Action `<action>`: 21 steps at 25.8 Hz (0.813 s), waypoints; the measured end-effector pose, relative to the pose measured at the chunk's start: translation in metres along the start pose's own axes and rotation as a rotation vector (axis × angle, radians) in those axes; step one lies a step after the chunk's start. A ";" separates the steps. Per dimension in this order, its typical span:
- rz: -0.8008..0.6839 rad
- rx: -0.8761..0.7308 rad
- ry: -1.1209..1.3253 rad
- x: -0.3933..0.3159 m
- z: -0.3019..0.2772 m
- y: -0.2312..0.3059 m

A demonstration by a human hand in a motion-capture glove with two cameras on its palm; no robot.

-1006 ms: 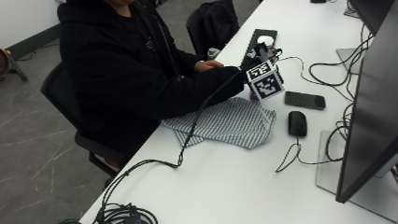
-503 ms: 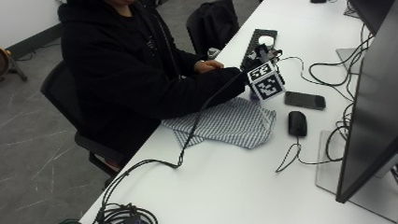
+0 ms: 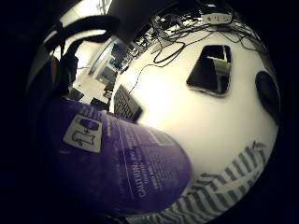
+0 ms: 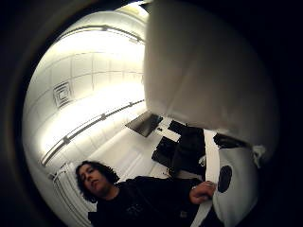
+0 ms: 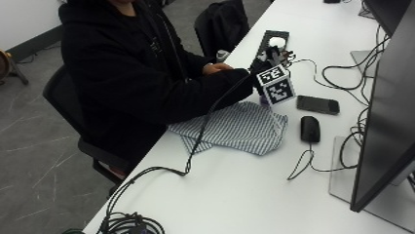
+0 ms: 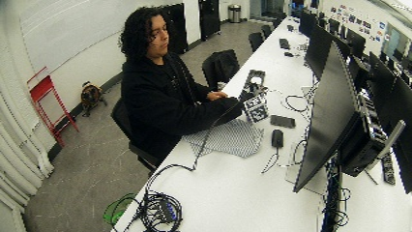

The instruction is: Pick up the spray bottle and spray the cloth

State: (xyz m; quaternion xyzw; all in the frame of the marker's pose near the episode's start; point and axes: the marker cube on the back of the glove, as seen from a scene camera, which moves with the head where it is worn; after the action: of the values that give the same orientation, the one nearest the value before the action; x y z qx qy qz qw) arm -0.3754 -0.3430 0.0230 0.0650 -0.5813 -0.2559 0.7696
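Observation:
My gloved right hand point(image 5: 264, 64) grips a spray bottle upright above the far edge of the striped cloth point(image 5: 240, 127). The bottle's purple label point(image 3: 117, 158) fills much of the little finger side palm view, with the cloth's stripes point(image 3: 224, 186) just below it. Its white head point(image 4: 203, 71) looms large in the thumb side palm view. In the outside view only the purple base point(image 5: 263, 100) shows clearly under the hand. The cloth lies rumpled on the white table point(image 5: 259, 195) in front of the person. The bare left hand point(image 5: 217, 68) rests at the table edge.
A black phone point(image 5: 317, 105) and a black mouse point(image 5: 310, 129) lie just right of the cloth. A black keyboard point(image 5: 267, 41) sits behind the hand. A monitor point(image 5: 383, 112) stands along the right, with cables around it and a coil point(image 5: 129, 224) at the near corner.

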 end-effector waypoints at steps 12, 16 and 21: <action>0.097 -0.113 0.178 -0.007 -0.022 0.024; 0.124 -0.218 0.306 -0.011 -0.043 0.042; 0.072 -0.386 0.507 -0.023 -0.069 0.072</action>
State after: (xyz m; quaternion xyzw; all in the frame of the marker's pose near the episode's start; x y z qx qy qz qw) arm -0.2931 -0.2832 0.0100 -0.0411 -0.3136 -0.3097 0.8967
